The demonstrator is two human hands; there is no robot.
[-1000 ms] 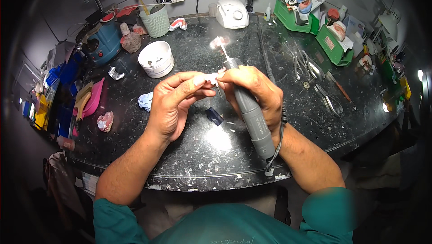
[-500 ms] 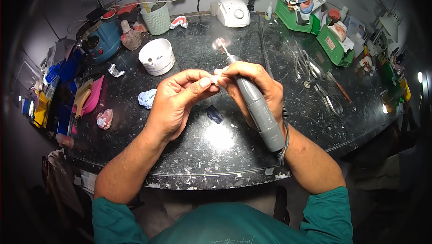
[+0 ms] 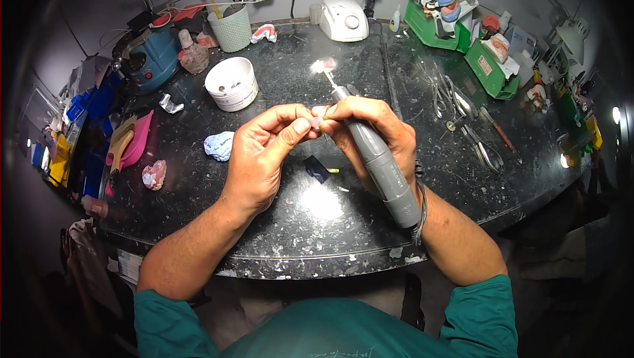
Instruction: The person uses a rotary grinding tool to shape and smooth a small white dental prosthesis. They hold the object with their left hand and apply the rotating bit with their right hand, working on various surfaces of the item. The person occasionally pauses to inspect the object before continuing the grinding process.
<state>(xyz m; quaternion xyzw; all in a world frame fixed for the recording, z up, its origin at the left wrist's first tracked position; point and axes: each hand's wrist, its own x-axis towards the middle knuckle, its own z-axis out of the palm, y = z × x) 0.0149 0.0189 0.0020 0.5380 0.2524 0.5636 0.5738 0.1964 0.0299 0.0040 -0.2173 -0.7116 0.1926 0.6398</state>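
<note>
My right hand (image 3: 383,127) is wrapped round a grey rotary handpiece (image 3: 378,160), which slants away from me with its cord trailing at the near end. On its far tip sits a whitish-pink bit (image 3: 324,66), smeared as if spinning. My left hand (image 3: 267,146) pinches a small pale pink piece (image 3: 316,122) between thumb and forefinger. The fingertips of my right hand meet it from the other side, hiding much of it. On the black table below lies a dark flat scrap (image 3: 316,169), beside a small yellow-green bit (image 3: 333,170).
Left of my hands are a white tub (image 3: 230,84), a crumpled pale blue lump (image 3: 218,146), a pink lump (image 3: 154,175) and a pink dustpan (image 3: 137,139). Pliers (image 3: 481,146) lie to the right. At the back stand a white control box (image 3: 343,20) and green boxes (image 3: 490,71).
The small piece has turned slightly between my fingertips. The yellow-green bit beside the dark scrap now shows. The handpiece's near end has shifted slightly towards me.
</note>
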